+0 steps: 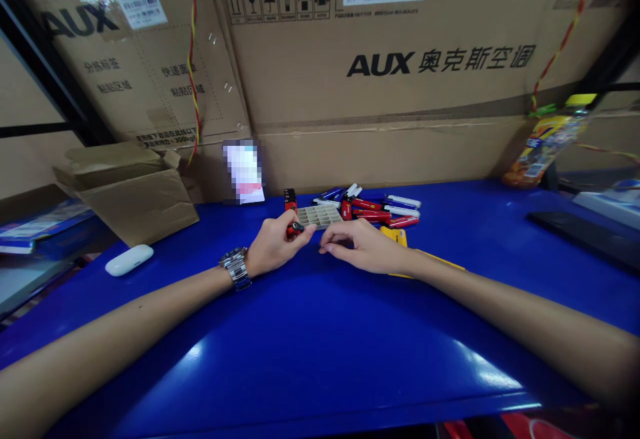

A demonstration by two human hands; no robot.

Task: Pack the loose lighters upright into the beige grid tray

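My left hand (275,244), with a metal watch on its wrist, is closed around a small red object with a black end (295,228). Most of that object is hidden by the fingers. Just to the right, my right hand (363,246) hovers with its fingers curled and the tips drawn together; nothing shows in them. Behind both hands lies a pale divided grid tray (323,215). Several red pieces with black tops (291,200) stand in a row at its left end. At its right is a loose pile of red, blue and white markers (373,214).
A yellow item (397,238) lies partly under my right forearm. On the left are an open cardboard box (135,196) and a white earphone case (129,260). A lit phone (244,169) leans on large cartons at the back. A drink bottle (543,146) stands at the right.
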